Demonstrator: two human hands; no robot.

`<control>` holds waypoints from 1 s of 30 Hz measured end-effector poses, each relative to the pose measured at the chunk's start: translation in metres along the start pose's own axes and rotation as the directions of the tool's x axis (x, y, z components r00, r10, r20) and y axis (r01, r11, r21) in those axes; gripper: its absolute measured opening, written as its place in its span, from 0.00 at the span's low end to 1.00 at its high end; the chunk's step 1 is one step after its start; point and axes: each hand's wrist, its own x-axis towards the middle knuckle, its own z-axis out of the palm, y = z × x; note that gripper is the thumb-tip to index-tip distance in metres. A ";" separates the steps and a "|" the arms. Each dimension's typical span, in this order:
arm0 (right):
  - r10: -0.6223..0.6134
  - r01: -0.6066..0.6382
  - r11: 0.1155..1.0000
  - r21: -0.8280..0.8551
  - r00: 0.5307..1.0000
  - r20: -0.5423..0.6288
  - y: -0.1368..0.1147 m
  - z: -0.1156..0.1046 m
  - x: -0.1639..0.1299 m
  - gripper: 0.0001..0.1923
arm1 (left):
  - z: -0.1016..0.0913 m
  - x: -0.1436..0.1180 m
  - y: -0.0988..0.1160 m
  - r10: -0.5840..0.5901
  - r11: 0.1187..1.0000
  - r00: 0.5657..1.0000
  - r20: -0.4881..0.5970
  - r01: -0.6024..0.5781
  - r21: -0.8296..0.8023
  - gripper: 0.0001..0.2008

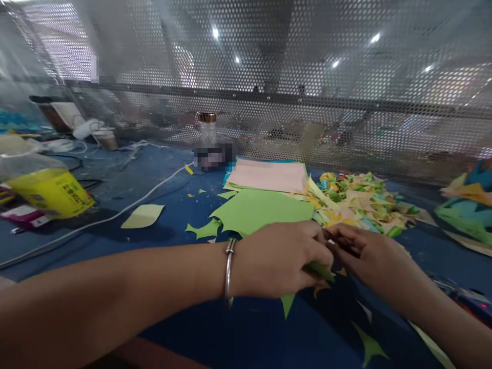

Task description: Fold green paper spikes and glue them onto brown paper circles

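Note:
My left hand (284,259), with a silver bangle at its wrist, is closed over the table. A folded or stacked piece of green paper (321,270) sticks out from under its curled fingers. My right hand (371,253) meets it fingertip to fingertip, its thumb and fingers pinched; whatever lies between them is dark and too hidden to name. Just beyond the left hand lies a light green sheet (265,210) with scalloped, cut-out edges. Behind my right hand rises a pile of small cut paper pieces (365,200) in green, pink and yellow.
Pink sheets (269,175) are stacked at the back. Green offcuts (369,343) lie near the front. A white cable (142,199) crosses the left side, by a yellow-labelled bottle (54,192). A lidded jar (208,130) stands before the perforated metal screen (249,66).

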 end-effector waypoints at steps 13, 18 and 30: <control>-0.076 0.080 0.996 -0.026 0.987 0.141 -0.009 0.006 -0.009 0.13 | 0.007 0.001 -0.025 -0.445 0.780 0.873 -0.201 0.267 -0.566 0.10; -0.152 0.158 0.987 -0.035 0.979 0.134 -0.008 0.004 -0.013 0.10 | 0.008 0.004 -0.024 -0.569 0.681 0.797 -0.204 0.317 -0.660 0.07; -0.476 0.384 0.864 -0.325 0.833 -0.283 -0.028 -0.005 -0.020 0.15 | 0.014 0.009 -0.017 -0.700 0.212 0.713 0.043 0.265 -0.940 0.06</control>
